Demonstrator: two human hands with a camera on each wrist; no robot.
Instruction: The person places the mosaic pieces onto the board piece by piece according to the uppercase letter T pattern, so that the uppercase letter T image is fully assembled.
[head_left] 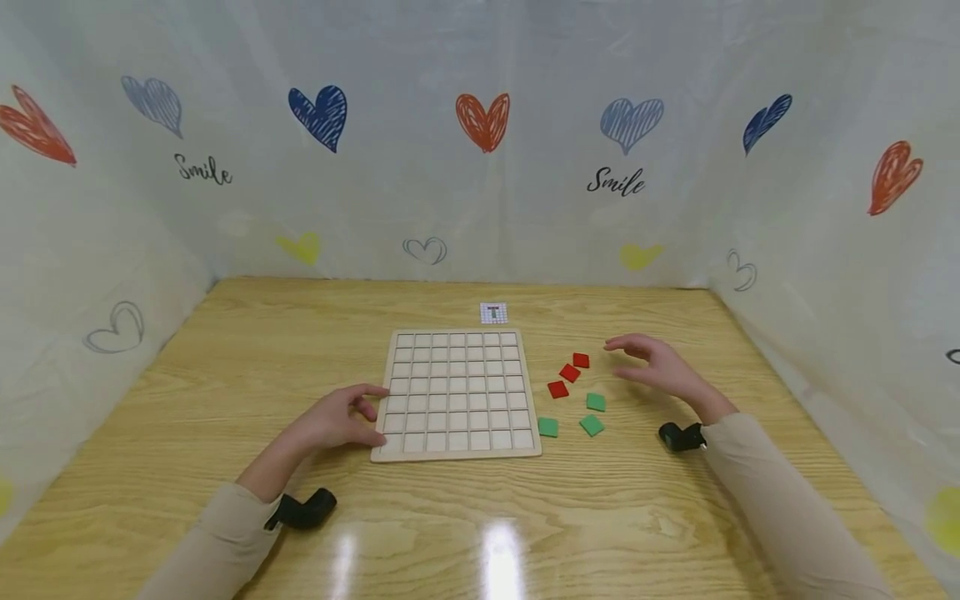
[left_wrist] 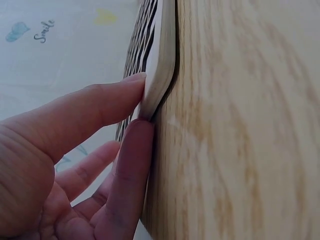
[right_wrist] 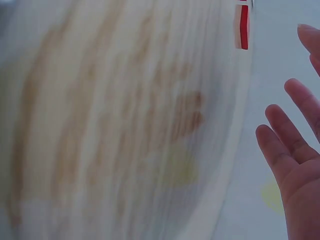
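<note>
Head view: my left hand, fingers spread, touches the left rim of the grid board. Right of the board, my relaxed, empty right hand hovers past red tiles and green tiles.

Beige long sleeves; black, bent wrist cameras; both hands bare.

wood-grain tabletop: item layout
grid board: at left fingers. red tiles, green tiles: left of right fingers. card: beyond both.
</note>
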